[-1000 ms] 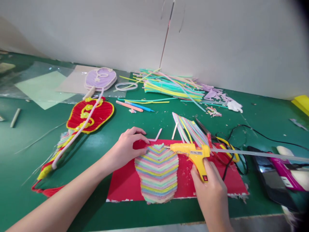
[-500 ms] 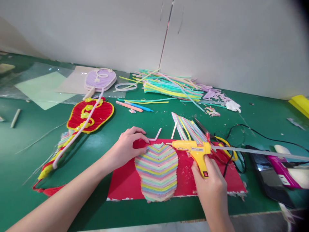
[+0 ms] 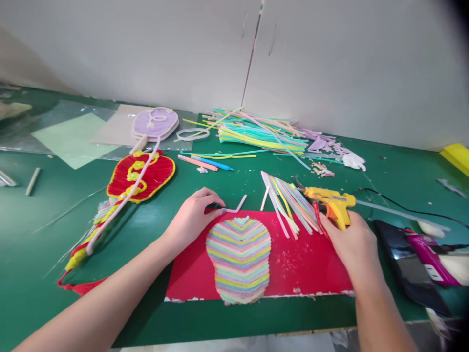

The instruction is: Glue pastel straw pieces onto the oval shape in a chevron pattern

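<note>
My left hand [image 3: 196, 210] is closed at the fingertips on one end of a short bent pale lilac strip [image 3: 240, 204]. Just below lies a gourd-shaped piece [image 3: 240, 261] covered in pastel V-shaped stripes, on a red sheet [image 3: 308, 269]. To the right, my right hand [image 3: 351, 244] is around the handle of a yellow hot glue gun [image 3: 331, 199], its nozzle toward the left. A clear glue stick [image 3: 388, 209] sticks out of its back. Beside my right thumb shows the red handle of scissors [image 3: 318, 217], mostly hidden. A fan of pastel strips [image 3: 293, 203] lies left of the gun.
Behind are a bundle of coloured fuzzy stems [image 3: 262, 137] and two markers [image 3: 205, 164]. At left lie a red fan-shaped craft [image 3: 141, 181] and a purple one [image 3: 156, 123]. On the right, a black cord [image 3: 410, 205] runs near a dark phone-like slab [image 3: 399, 254].
My right hand has carried the glue gun right and back, away from the striped piece to beside the scissors. The left hand stays near the bent strip.
</note>
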Tool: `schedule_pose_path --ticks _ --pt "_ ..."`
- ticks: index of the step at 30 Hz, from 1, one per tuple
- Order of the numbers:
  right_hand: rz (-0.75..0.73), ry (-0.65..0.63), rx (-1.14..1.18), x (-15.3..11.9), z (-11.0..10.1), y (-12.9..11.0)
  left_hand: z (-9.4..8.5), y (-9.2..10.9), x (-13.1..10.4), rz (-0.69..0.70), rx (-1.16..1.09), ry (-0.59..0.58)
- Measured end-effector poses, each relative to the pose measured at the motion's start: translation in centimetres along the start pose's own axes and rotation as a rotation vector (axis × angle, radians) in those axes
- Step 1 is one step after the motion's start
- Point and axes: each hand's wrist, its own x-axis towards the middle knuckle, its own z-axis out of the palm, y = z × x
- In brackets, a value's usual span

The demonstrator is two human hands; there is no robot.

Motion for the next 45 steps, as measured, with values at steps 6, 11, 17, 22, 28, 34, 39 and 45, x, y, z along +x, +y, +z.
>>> schedule_pose_path --ticks 6,11,17,22,28,34,39,45 --pt "-0.089 -0.058 -0.124 1.3 0.3 1.6 0.0 0.2 0.5 0.002 -0.018 0.02" --pt "-0.246 0.154 0.018 1.3 -1.6 0.1 -0.6 0.8 0.3 0.0 -0.044 0.077" --pt "-0.296 -0.353 0.649 0.0 -3.1 -7.1 -1.3 3.0 0.0 0.131 -0.072 0.062" --pt "-0.269 -0.829 0.88 -0.1 -1.7 -10.2 -1.4 4.2 0.0 0.167 -0.069 -0.002" --pt "-0.167 -0.904 0.899 0.5 0.4 -9.7 -0.9 3.7 0.1 0.157 -0.068 -0.003" --pt "-0.068 -0.939 0.998 0.1 0.8 -10.1 -0.3 2.9 0.2 0.179 -0.056 -0.021" --pt "0.003 -0.972 1.061 0.1 0.8 -11.0 -0.3 2.5 0.5 0.161 -0.039 -0.048" --pt "0.07 -0.961 1.091 -0.3 1.0 -11.4 -0.6 2.8 -0.5 0.021 0.014 0.0"
